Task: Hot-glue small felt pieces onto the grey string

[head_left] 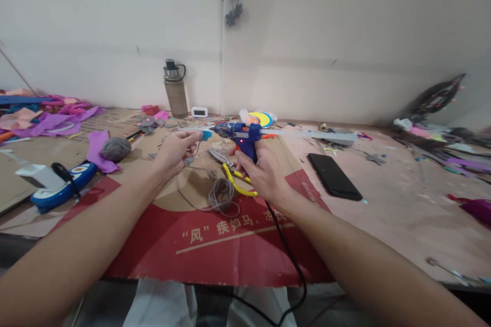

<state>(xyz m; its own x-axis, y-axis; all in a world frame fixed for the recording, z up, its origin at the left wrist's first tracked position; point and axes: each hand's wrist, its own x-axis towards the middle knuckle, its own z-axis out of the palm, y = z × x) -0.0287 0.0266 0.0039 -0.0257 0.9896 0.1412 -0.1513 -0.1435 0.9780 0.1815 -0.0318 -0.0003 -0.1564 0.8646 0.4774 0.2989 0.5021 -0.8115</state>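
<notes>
A: While gripped in the right hand (261, 171), blue glue gun (243, 139) held just above the worktop (402, 184), over the red cardboard (215, 237). Long axis?

B: Running left to right, nearly level, nozzle aimed left, straight at the small blue piece (206, 135).

A: And that piece?

B: Pinched in the left hand (174, 152), fingertips closed narrow around it, just beside the nozzle tip. Touching or barely apart, cannot tell.

A: Nearer hand to the gun?

B: Right hand, wrapped shut round the grip, with a small red light glowing on the body. From the handle, black cord (291, 260) trailing down toward the near edge.

A: Underneath?

B: Below the gun, yellow-handled scissors (235, 176), partly hidden by the right hand. Just in front, a loose coil of grey yarn (221, 195), with a thin strand leading up toward the left hand.

A: Farther out?

B: To the right, black phone (334, 177) lying flat, well apart. To the left, grey yarn ball (115, 149). Against the back wall, bottle (175, 89) and small white clock (199, 111), both upright.
</notes>
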